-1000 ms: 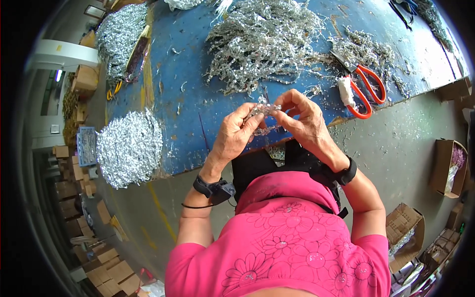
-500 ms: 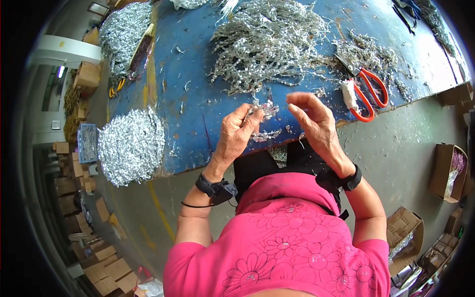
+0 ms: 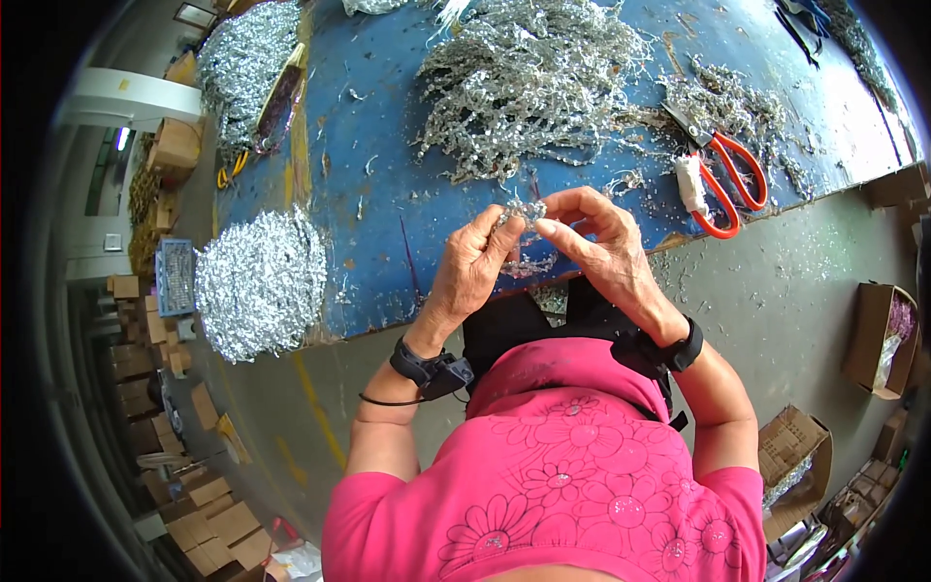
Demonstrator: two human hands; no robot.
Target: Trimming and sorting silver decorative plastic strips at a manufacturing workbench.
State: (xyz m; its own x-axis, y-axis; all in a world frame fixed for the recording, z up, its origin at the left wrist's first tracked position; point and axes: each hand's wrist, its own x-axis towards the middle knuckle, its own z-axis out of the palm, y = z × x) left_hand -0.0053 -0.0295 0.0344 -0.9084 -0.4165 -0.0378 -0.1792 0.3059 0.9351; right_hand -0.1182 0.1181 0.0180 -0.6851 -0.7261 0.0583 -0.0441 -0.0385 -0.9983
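Near the table's front edge, my left hand [image 3: 470, 267] pinches a small bunch of silver tinsel strand [image 3: 524, 211] between thumb and fingers. My right hand [image 3: 603, 244] has come up against the same bunch from the other side, its thumb and forefinger closing on the tinsel. Part of the strand hangs below my fingers, over the table edge. Just beyond my hands lies a big loose heap of silver tinsel [image 3: 529, 92]. Scissors with red handles [image 3: 734, 184], one wrapped in white, rest to the right of my right hand.
A dense bundle of silver tinsel [image 3: 262, 286] sits at the blue table's [image 3: 373, 209] left front corner, with another pile [image 3: 242, 73] behind it. Yellow-handled snippers [image 3: 231, 172] lie at the left edge. Cardboard boxes [image 3: 882, 339] stand on the floor at both sides.
My right hand has moved left from beside the bunch, and its thumb and forefinger now meet the tinsel. My left hand keeps its pinch, shifted slightly right.
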